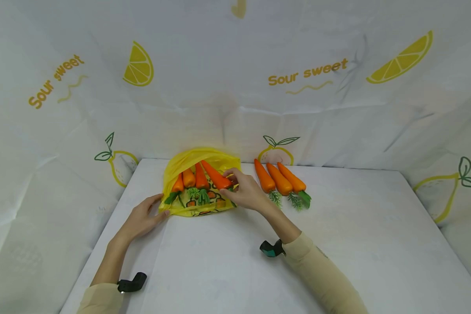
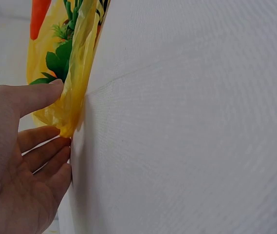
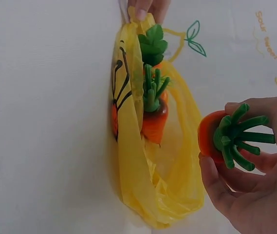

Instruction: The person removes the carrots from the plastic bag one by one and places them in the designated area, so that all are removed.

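A yellow plastic bag [image 1: 180, 211] lies on the table with its mouth toward me, its upper side raised. Several orange carrots with green tops, one of them a carrot [image 1: 189, 178] near the left, lie inside it. At the bag's left corner my left hand [image 1: 140, 218] holds the edge, thumb in front and fingers behind. My right hand [image 1: 248, 190] grips another carrot [image 1: 215, 175] near its leafy end, the tip pointing into the bag at its right side. In the right wrist view, this carrot's green stems [image 3: 233, 136] face the camera.
Three more carrots [image 1: 281, 179] lie side by side to the right of the bag, tops toward me. The white table [image 1: 235, 261] ends at a white cloth backdrop [image 1: 204, 91] printed with lemons and lettering.
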